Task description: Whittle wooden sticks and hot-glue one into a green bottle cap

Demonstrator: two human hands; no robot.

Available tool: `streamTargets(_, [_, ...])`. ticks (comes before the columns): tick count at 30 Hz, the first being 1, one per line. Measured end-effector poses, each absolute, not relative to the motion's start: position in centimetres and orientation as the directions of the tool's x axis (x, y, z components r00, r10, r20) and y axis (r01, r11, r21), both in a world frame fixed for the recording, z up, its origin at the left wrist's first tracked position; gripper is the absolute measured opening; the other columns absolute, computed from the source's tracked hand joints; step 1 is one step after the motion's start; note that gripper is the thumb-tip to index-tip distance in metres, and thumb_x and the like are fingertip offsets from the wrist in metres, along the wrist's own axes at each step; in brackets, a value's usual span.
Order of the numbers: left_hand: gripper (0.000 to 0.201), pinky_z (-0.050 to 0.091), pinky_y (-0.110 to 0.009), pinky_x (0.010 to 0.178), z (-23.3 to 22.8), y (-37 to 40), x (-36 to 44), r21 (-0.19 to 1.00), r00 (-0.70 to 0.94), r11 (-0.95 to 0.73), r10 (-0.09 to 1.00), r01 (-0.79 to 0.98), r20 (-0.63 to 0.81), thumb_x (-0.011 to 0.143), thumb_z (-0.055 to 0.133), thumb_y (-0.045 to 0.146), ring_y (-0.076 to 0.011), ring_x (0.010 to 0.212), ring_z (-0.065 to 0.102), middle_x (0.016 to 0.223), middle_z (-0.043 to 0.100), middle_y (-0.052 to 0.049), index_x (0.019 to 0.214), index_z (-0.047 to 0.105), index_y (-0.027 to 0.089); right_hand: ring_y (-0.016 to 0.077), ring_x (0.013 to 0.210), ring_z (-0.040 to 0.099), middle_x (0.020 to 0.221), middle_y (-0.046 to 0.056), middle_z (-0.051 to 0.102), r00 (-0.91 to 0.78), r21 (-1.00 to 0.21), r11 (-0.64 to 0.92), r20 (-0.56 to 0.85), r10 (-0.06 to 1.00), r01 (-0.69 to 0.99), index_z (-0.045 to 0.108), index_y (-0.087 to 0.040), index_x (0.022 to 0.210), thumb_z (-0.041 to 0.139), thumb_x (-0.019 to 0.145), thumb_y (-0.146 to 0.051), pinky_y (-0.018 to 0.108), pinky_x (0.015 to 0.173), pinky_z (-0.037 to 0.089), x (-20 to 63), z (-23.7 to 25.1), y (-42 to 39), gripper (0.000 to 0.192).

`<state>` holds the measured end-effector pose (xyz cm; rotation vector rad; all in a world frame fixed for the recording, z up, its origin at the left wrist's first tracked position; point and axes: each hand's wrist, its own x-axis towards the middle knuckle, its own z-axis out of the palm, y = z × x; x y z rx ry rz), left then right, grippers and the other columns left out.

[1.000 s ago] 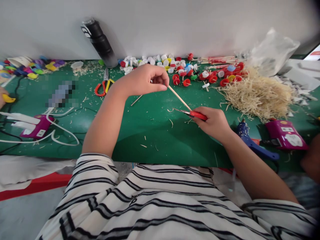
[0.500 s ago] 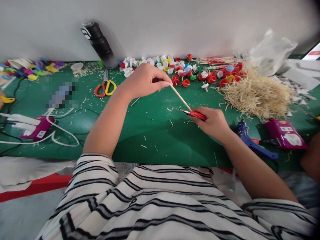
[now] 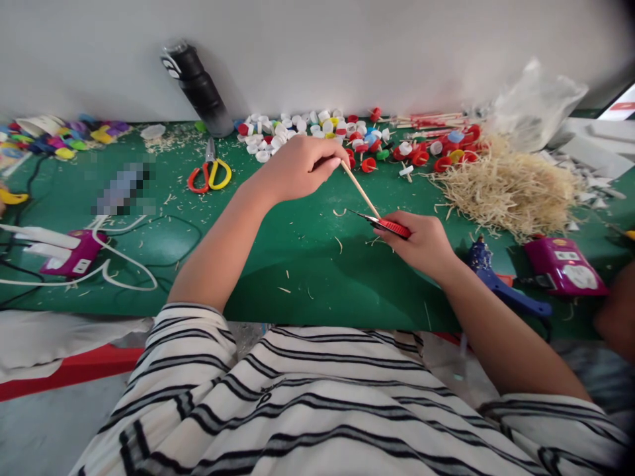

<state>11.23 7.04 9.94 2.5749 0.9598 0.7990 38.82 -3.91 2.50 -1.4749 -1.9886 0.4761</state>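
My left hand (image 3: 300, 165) pinches the upper end of a thin wooden stick (image 3: 360, 188) between thumb and fingers. The stick slants down to the right over the green table (image 3: 278, 244). In my right hand (image 3: 426, 244) is a red-handled utility knife (image 3: 393, 227), its blade pointing left. The stick's lower end meets the knife near the base of the blade, and my fingers partly cover the handle. I cannot make out exactly how the edge touches the wood. Pale wood shavings (image 3: 339, 244) lie on the table beneath.
Scissors (image 3: 211, 173) and a black bottle (image 3: 201, 92) stand left of centre. Colourful caps (image 3: 297, 125) line the wall. To the right are a shavings pile (image 3: 516, 188), a blue glue gun (image 3: 501, 281) and a purple power socket (image 3: 565, 264). Cables (image 3: 131, 258) lie left; another person's arm (image 3: 618, 311) shows right.
My left hand has shifted slightly right and down with the stick's upper end. My right hand and the knife have barely moved.
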Motion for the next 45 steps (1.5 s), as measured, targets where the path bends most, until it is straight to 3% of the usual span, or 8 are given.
streamTargets(6, [0.021,0.052,-0.038,0.078,9.8,7.1,11.3,0.539,0.633,-0.706,0.686,0.460,0.358,0.100,0.056,0.029,-0.0176,0.074,0.065,0.076,0.067,-0.003,0.101,0.075,0.021,0.0161,0.058,0.056,0.068,0.001,0.069,-0.195,-0.642,0.296,0.226,0.954,0.707,0.080,-0.022,0.099,0.071,0.093,-0.043,0.030,0.058,0.040,38.7,2.6,-3.9,0.023])
streamTargets(15, [0.027,0.048,-0.041,0.077,11.1,7.7,9.9,0.491,0.607,-0.696,0.709,0.524,0.359,0.090,0.064,0.037,-0.0213,0.073,0.057,0.060,0.049,-0.002,0.066,0.061,0.024,0.0212,0.078,0.068,0.096,0.004,0.077,-0.294,-0.648,0.373,0.233,0.927,0.664,0.061,-0.026,0.148,0.065,0.102,-0.042,0.036,0.075,0.056,39.0,2.1,-3.7,0.049])
streamTargets(22, [0.056,0.035,-0.038,0.066,12.2,7.2,9.5,0.608,0.575,-0.640,0.744,0.469,0.340,0.097,0.063,0.039,-0.0121,0.062,0.027,0.056,0.029,0.001,0.053,0.032,0.024,0.0302,0.135,0.067,0.153,0.011,0.068,-0.410,-0.577,0.506,0.300,0.862,0.641,0.055,-0.028,0.162,0.051,0.110,-0.035,0.051,0.113,0.055,39.3,1.5,-3.5,0.052])
streamTargets(26, [0.054,0.034,-0.035,0.066,12.0,7.8,9.1,0.690,0.575,-0.573,0.772,0.443,0.272,0.101,0.063,0.051,-0.0092,0.063,0.037,0.059,0.046,-0.002,0.058,0.046,0.021,0.0290,0.125,0.071,0.141,0.011,0.073,-0.464,-0.527,0.526,0.259,0.847,0.667,0.052,-0.031,0.166,0.046,0.112,-0.035,0.052,0.109,0.057,39.3,1.6,-3.6,0.054])
streamTargets(30, [0.060,0.039,-0.036,0.063,11.3,8.0,9.9,0.763,0.550,-0.544,0.779,0.350,0.303,0.094,0.070,0.061,-0.0115,0.065,0.048,0.065,0.053,-0.005,0.057,0.042,0.023,0.0248,0.102,0.075,0.127,0.010,0.075,-0.458,-0.474,0.518,0.247,0.854,0.712,0.056,-0.034,0.163,0.044,0.112,-0.035,0.044,0.093,0.062,39.1,2.0,-3.9,0.053])
streamTargets(35, [0.052,0.051,-0.039,0.066,10.6,7.8,11.0,0.877,0.504,-0.467,0.787,0.110,0.356,0.081,0.078,0.049,-0.0147,0.068,0.054,0.070,0.060,-0.005,0.056,0.041,0.023,0.0204,0.080,0.068,0.109,0.008,0.073,-0.447,-0.418,0.524,0.273,0.852,0.742,0.057,-0.034,0.162,0.042,0.112,-0.035,0.037,0.076,0.059,39.0,2.4,-4.2,0.052])
streamTargets(39, [0.033,0.055,-0.044,0.073,10.4,7.5,11.2,0.900,0.519,-0.430,0.786,0.067,0.337,0.083,0.065,0.034,-0.0174,0.069,0.062,0.075,0.061,-0.004,0.062,0.041,0.023,0.0186,0.075,0.065,0.105,0.007,0.072,-0.462,-0.397,0.540,0.280,0.841,0.742,0.057,-0.037,0.162,0.041,0.112,-0.035,0.034,0.072,0.057,39.0,2.4,-4.2,0.053])
streamTargets(45, [0.027,0.062,-0.046,0.082,10.3,6.9,12.7,0.915,0.435,-0.362,0.863,0.178,0.257,0.097,0.046,0.040,-0.0200,0.081,0.072,0.076,0.057,-0.005,0.077,0.041,0.022,0.0171,0.074,0.064,0.106,0.007,0.071,-0.449,-0.396,0.533,0.290,0.845,0.748,0.059,-0.036,0.161,0.042,0.112,-0.035,0.033,0.071,0.056,39.0,2.3,-4.2,0.052])
